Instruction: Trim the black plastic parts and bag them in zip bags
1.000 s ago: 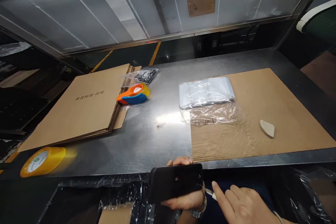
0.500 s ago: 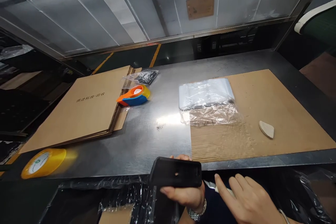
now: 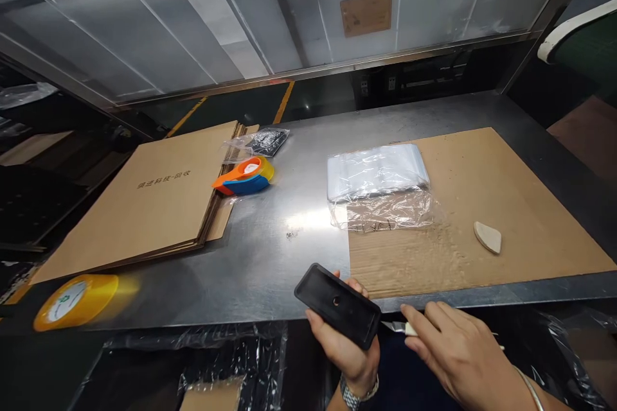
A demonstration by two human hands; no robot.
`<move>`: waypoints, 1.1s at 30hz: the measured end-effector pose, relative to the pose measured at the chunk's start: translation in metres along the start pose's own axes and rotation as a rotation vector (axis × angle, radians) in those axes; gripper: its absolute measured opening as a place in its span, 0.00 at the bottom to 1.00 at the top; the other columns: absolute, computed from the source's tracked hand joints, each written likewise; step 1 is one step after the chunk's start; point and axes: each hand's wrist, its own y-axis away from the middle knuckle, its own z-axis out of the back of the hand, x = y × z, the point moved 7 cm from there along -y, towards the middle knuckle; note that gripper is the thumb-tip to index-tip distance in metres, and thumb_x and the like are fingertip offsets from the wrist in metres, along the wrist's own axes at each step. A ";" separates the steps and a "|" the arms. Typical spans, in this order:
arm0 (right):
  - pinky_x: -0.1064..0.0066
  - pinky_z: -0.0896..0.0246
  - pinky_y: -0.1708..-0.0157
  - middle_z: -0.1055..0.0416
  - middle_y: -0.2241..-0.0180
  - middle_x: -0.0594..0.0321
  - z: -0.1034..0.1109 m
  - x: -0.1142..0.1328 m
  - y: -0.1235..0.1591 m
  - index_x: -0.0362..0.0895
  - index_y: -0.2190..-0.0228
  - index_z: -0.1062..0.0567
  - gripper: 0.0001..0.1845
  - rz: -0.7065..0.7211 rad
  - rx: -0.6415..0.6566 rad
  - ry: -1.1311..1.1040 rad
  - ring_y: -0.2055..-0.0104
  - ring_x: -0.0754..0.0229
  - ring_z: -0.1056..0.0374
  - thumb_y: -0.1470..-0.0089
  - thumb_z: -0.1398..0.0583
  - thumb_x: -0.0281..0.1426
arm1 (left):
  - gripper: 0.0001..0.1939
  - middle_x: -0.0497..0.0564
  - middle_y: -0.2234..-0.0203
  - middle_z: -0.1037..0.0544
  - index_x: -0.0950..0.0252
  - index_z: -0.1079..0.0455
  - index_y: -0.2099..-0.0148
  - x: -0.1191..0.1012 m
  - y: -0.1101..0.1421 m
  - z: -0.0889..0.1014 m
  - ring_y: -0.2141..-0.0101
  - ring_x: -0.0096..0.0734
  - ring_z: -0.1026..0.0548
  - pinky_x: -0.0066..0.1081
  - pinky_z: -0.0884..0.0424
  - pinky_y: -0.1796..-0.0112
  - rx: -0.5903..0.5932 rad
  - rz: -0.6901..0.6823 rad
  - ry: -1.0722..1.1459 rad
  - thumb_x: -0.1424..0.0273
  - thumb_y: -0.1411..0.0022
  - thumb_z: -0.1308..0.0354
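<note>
A black rectangular tray-like part (image 3: 322,298) with a small hole in its floor lies tilted in my left hand (image 3: 344,350), whose fingers wrap its long sides. It is held just off the table's front edge. My right hand (image 3: 453,347) is closed round the pale handle of a small knife (image 3: 398,327). The blade points left, and its tip is close to the part's lower right corner; whether it touches I cannot tell. On the cardboard sheet (image 3: 530,205) beyond my right hand lies a beige, wedge-shaped pad (image 3: 488,237).
A clear plastic bag of flat sheets (image 3: 378,170) lies partly on the cardboard. To the left are stacked flat cartons (image 3: 159,192), an orange-and-blue tape dispenser (image 3: 245,176) and a yellow tape roll (image 3: 74,300). Below the metal table (image 3: 274,250) sits a black plastic-lined box (image 3: 144,366).
The black part has turned, its left end now up and its inside facing me more. My right hand has risen slightly with the knife, and more of the blade shows.
</note>
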 end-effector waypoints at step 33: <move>0.69 0.52 0.76 0.35 0.79 0.63 0.007 0.000 -0.001 0.43 0.61 0.27 0.23 -0.004 -0.021 0.126 0.77 0.62 0.39 0.36 0.60 0.33 | 0.26 0.53 0.80 0.29 0.66 0.28 0.60 -0.003 0.011 -0.006 0.77 0.30 0.33 0.27 0.34 0.76 0.057 -0.019 -0.037 0.50 0.47 0.51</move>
